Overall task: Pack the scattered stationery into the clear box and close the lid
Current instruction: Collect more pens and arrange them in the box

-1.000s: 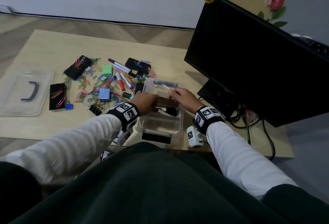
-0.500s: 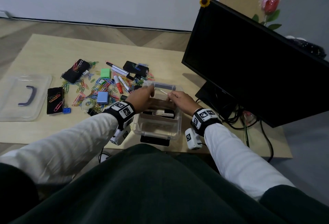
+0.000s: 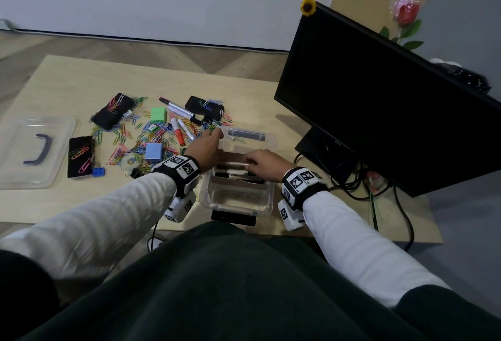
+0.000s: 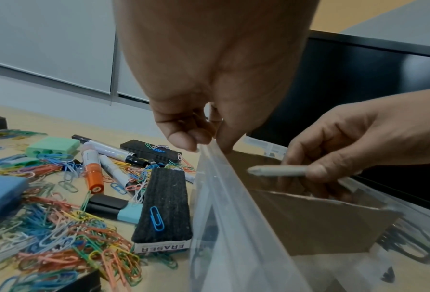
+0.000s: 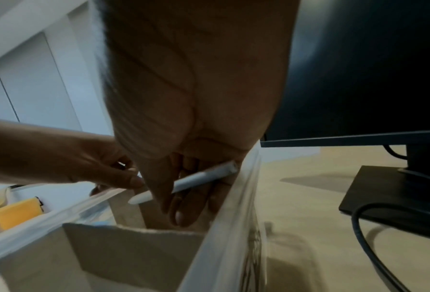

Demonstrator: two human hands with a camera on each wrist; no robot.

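Note:
The clear box (image 3: 267, 199) stands at the table's near edge with a brown cardboard divider (image 4: 316, 221) inside. My left hand (image 3: 208, 148) pinches the box's left rim (image 4: 213, 158) between thumb and fingers. My right hand (image 3: 260, 163) holds a white pen (image 3: 234, 164) low over the box's middle; the same white pen (image 5: 183, 182) lies across its fingers (image 5: 183, 207). Markers (image 3: 177, 129), black erasers (image 3: 112, 110) and a spread of coloured paper clips (image 3: 127, 137) lie left of the box. The clear lid (image 3: 32, 151) with a dark handle rests at far left.
A black monitor (image 3: 379, 96) on its stand with cables fills the right side, close to the box. A green sharpener (image 3: 158, 114), a blue block (image 3: 154, 151) and a tape roll (image 3: 130, 161) sit among the clips. A black eraser (image 4: 163, 203) lies right beside the box wall.
My right hand has drawn back from the far end to the box's middle, bringing the white pen lower. My left hand has slid forward along the left rim.

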